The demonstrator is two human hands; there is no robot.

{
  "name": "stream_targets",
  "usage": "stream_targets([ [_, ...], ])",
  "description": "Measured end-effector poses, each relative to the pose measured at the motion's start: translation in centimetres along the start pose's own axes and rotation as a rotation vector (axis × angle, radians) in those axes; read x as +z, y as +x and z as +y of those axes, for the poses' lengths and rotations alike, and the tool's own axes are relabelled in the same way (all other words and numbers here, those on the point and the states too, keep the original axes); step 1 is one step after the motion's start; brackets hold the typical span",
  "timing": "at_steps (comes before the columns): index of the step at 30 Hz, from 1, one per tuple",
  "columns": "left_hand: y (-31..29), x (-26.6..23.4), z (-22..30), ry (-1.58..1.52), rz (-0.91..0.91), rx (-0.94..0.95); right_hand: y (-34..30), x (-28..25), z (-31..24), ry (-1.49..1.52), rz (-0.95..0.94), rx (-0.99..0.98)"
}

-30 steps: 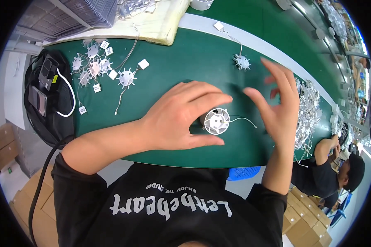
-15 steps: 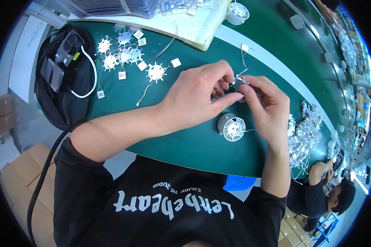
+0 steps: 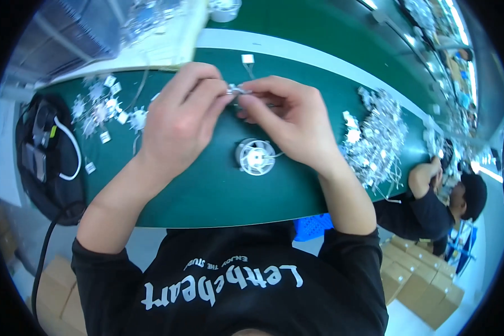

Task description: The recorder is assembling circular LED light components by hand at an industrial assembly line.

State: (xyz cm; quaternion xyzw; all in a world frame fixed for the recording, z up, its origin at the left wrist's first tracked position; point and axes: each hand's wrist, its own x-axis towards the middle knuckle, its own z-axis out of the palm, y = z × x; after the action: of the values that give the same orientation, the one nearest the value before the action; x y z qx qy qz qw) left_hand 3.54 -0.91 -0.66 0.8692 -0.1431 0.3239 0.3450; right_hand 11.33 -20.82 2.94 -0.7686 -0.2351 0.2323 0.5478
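Observation:
Both of my hands meet over the green table. My left hand (image 3: 179, 120) and my right hand (image 3: 297, 120) pinch a small silvery part with radiating tabs (image 3: 238, 90) between their fingertips, and the fingers hide much of it. A thin lead runs up from it to a white connector (image 3: 247, 59). Just below my hands, apart from them, a small round fan with a white hub (image 3: 256, 157) rests on the table, its lead passing toward my right wrist. To the left of my left hand lie several similar star-shaped parts (image 3: 99, 111) with leads and white connectors.
On the right is a heaped pile of silvery leaded parts (image 3: 375, 140). A black bag (image 3: 50, 196) holding devices and a white cable lies at the left edge. Another round fan (image 3: 225, 10) stands beyond. A co-worker (image 3: 425, 210) sits at the right, near cardboard boxes (image 3: 425, 280).
The view has turned, so the table's things appear farther left. My left fingers have closed onto the tabbed part, which now shows more edge-on; the right hand keeps its pinch.

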Motion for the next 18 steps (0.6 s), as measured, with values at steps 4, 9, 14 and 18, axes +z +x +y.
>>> stream_targets([
  [4,0.4,-0.7,0.8,0.018,-0.028,-0.009,0.0,0.2,-0.7,-0.159,0.081,-0.09],
  [9,1.4,-2.2,2.4,-0.035,-0.012,0.14,0.2,-0.9,-0.8,-0.473,0.247,-0.333],
  [14,1.3,-3.2,3.6,-0.203,0.037,0.037,-1.0,-0.9,-1.3,-0.716,-0.004,-0.489],
  [18,1.2,-3.1,2.4,-0.236,0.047,0.096,-1.1,-0.2,-1.9,-0.554,-0.018,-0.67],
])
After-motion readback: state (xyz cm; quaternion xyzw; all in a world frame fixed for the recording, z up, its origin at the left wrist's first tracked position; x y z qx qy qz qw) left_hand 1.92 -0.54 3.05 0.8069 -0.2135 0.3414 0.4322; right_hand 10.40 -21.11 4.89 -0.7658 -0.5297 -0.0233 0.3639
